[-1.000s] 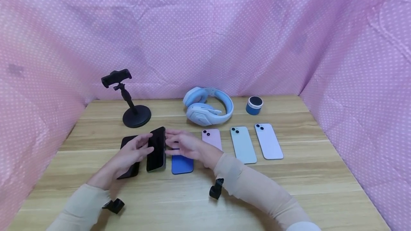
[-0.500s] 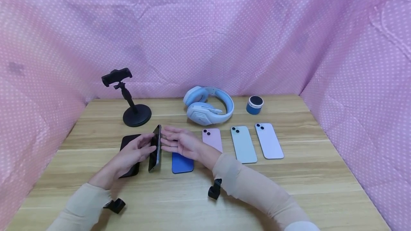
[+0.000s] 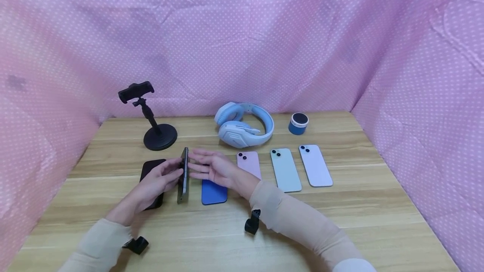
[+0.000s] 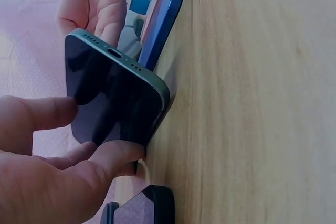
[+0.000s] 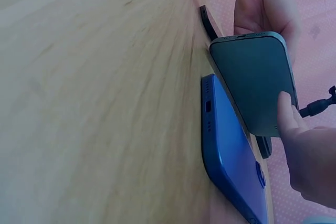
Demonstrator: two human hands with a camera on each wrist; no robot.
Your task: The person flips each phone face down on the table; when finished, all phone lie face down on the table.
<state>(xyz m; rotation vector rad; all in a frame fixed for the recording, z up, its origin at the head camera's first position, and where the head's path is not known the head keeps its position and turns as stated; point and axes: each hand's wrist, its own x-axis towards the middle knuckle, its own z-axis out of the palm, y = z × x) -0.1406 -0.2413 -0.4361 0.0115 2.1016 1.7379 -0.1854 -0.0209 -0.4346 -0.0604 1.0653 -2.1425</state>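
A smartphone (image 3: 184,177) stands on its long edge between both hands, black screen to the left. In the left wrist view its screen (image 4: 113,90) faces my left hand (image 4: 63,177); in the right wrist view its pale green back (image 5: 252,82) shows. My left hand (image 3: 156,181) touches the screen side with its fingertips. Straight fingers of my right hand (image 3: 219,171) meet the back near the camera end, which they hide. A black-screened phone (image 3: 152,165) lies flat under my left hand. Beneath my right hand lies a blue phone (image 3: 214,192), its upper part covered.
Rightward lie a pink phone (image 3: 249,164), a mint phone (image 3: 286,171) and a lilac-white phone (image 3: 316,166), backs up. Behind stand a black phone stand (image 3: 160,137), a light-blue headset (image 3: 242,133) and a small blue speaker (image 3: 298,124). A pink dotted curtain (image 3: 242,45) encloses the table.
The phone has turned from showing its tilted screen to standing nearly upright on its edge. My right fingers have straightened and shifted slightly left; the left hand stays against the screen.
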